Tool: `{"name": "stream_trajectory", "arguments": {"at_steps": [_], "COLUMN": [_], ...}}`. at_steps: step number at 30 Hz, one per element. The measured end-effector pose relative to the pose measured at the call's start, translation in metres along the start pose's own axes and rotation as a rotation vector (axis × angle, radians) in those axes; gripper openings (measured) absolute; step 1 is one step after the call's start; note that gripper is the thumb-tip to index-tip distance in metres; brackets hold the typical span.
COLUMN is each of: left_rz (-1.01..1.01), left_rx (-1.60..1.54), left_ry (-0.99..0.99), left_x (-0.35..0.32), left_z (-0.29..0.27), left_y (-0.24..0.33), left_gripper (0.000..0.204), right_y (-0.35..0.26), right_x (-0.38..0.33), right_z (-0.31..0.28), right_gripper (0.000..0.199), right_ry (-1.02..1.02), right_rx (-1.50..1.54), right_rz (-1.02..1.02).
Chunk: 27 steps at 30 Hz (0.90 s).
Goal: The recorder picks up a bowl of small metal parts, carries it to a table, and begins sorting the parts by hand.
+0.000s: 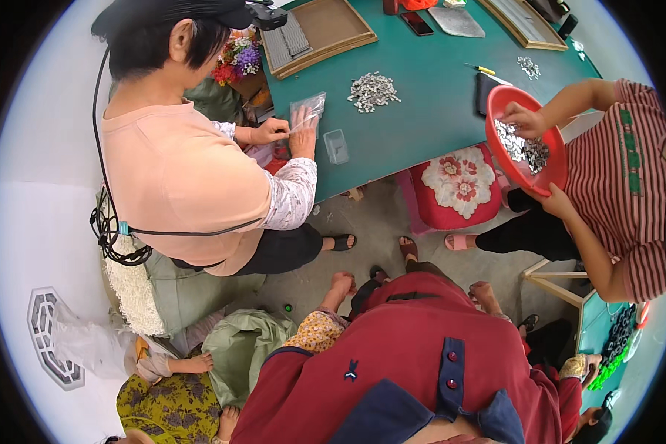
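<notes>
My left hand [340, 284] hangs beside my red shirt, its fingers loosely curled with nothing visible in them. On the other side my right hand [484, 296] is held low in the same way, its fingers curled in and no object showing. Neither hand touches the green table [429, 103]. The nearest thing ahead is a red stool [428, 196] with a floral cover. On the table lie a pile of small silvery pieces [374, 92] and a clear plastic box [336, 147].
A co-worker on the left holds a clear bag [308, 108]; another on the right reaches into a red basin [495, 126] of silvery pieces. A wooden tray [345, 26] sits at the back. Near my left stands a green sack [244, 344], with a seated person beside it.
</notes>
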<state>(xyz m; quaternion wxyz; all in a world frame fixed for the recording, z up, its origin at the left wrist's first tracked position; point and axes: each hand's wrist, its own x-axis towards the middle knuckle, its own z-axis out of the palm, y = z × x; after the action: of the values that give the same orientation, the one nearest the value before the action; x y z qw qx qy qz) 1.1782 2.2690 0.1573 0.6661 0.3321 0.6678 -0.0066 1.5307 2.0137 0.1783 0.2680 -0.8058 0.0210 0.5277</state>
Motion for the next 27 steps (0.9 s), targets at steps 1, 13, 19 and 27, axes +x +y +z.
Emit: {"name": "stream_trajectory", "arguments": {"at_steps": [1,13,19,27], "left_rz": [0.009,-0.003,0.001,0.019], "left_rx": [0.003,0.008,0.014,0.061], "left_ry": [-0.006,0.013,0.005,-0.005], "left_x": [-0.001,0.007,0.015,0.018], "left_z": [0.000,0.002,0.003,0.005], "left_y": [0.000,0.004,-0.004,-0.008], "left_gripper": [0.014,0.014,0.013,0.018], "right_y": [0.007,-0.010,-0.007,-0.014], "right_x": [0.012,0.002,0.006,0.008], "right_z": [-0.001,0.002,0.001,-0.001], "right_gripper": [0.011,0.014,0.015,0.014], "right_ry": [-0.009,-0.030,0.002,-0.023], "right_rx": [-0.009,-0.055,-0.029,-0.075], "right_rz": [0.001,0.045,0.054,0.046]}}
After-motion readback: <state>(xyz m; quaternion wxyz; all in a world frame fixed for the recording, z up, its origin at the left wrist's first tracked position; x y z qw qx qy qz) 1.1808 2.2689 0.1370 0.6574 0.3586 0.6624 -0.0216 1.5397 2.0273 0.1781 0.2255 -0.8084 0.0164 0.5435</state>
